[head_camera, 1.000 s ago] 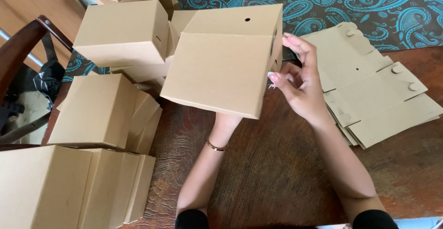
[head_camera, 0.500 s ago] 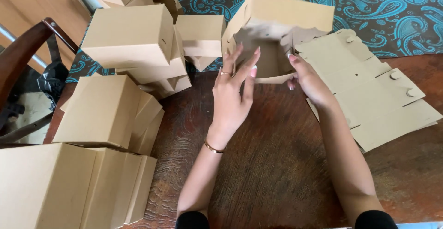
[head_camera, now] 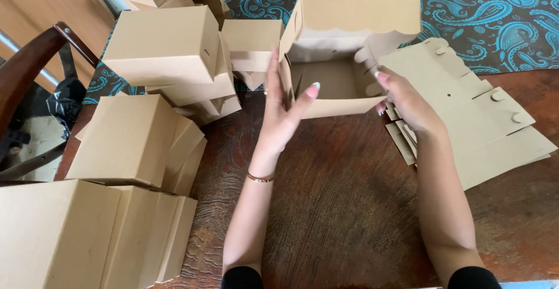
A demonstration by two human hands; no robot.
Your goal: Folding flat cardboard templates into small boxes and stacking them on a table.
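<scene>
So the half-folded cardboard box (head_camera: 343, 62) is sitting open-side-up on the wooden table (head_camera: 349, 207), lid flap standing up at the back. Left hand (head_camera: 285, 111) is flat and spread wide, pressed against the box's left wall. Right hand (head_camera: 404, 99) is curled at the right wall, fingers looking like they pinch a side flap, though I can't quite tell how firmly. If it were me I'd keep both walls square and tuck the tabs in evenly so the corners don't buckle. Stack of flat blanks (head_camera: 483, 126) is just right of it, finished boxes (head_camera: 163, 47) piled to the left.
</scene>
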